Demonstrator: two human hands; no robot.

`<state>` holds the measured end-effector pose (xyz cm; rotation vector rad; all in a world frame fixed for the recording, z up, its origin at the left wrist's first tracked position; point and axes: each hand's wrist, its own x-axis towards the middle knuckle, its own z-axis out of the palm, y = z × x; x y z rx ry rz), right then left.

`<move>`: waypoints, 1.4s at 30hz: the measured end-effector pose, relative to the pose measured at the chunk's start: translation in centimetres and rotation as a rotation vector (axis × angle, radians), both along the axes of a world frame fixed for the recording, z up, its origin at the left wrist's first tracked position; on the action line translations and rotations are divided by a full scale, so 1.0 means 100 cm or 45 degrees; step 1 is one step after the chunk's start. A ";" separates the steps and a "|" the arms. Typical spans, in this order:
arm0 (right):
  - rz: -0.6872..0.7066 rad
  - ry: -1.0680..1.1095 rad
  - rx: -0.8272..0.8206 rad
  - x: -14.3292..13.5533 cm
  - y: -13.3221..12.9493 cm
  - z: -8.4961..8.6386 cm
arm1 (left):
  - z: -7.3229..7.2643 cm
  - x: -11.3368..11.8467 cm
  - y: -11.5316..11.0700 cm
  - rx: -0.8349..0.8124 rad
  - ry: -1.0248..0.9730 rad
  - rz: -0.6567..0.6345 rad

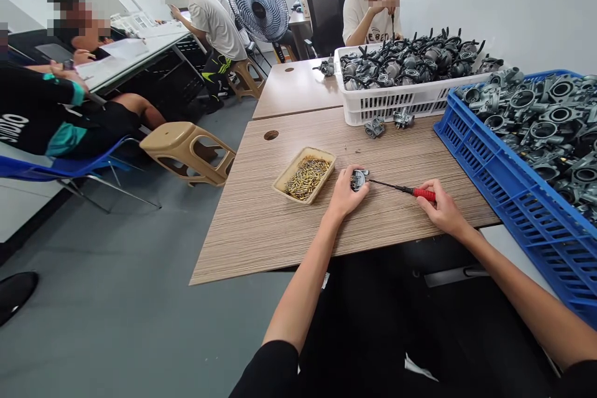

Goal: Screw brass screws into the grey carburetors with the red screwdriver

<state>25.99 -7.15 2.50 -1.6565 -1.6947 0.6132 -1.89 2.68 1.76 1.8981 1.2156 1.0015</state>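
1. Here, the left hand [346, 196] grips a gray metal part [359, 180] on the counter [261, 230], just right of frame center.
2. The right hand [439, 204] holds a red-handled screwdriver [423, 194], its tip at the part.
3. A tray [279, 186] of brass-colored pieces [306, 180] occupies frame center; a blue crate [506, 181], the right edge.

The part [359, 180] is of grey metal, small and uneven in shape, held by the left hand [346, 194] low over the bench [261, 236]. The screwdriver [407, 189] has a red-and-black handle and a thin dark shaft; its tip points left, to the part's side. Contact is unclear.
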 end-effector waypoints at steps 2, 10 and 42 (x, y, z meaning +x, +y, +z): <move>-0.011 -0.015 0.003 0.001 0.001 -0.001 | 0.000 0.000 0.000 0.006 -0.002 -0.002; 0.060 0.004 0.049 0.001 0.000 -0.004 | -0.003 -0.001 0.002 0.033 -0.010 -0.019; 0.038 -0.008 -0.006 0.001 0.000 -0.005 | -0.002 0.000 0.002 0.023 -0.010 -0.008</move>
